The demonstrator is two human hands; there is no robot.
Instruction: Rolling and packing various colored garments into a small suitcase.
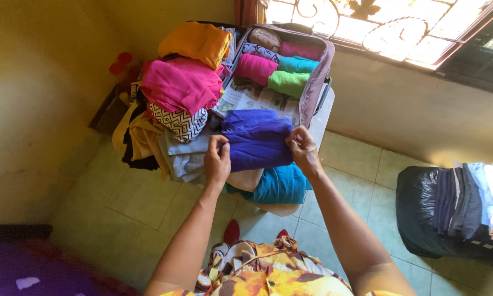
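My left hand (217,160) and my right hand (303,149) pinch the two ends of a folded blue-purple cloth (255,140), held over the near edge of an open suitcase (319,81). Rolled clothes lie in the suitcase's far part: a magenta roll (254,68), a green roll (288,83), a teal roll (297,64) and a pink roll (302,50). Newspaper (257,97) lines the suitcase floor in front of them. A teal garment (279,185) lies just under the blue cloth.
A heap of clothes lies left of the suitcase: an orange garment (197,41), a pink garment (180,83), a zigzag-patterned cloth (180,121), yellow and grey pieces. A black bag (419,211) with folded clothes stands at the right. Yellow walls, window, tiled floor (136,203).
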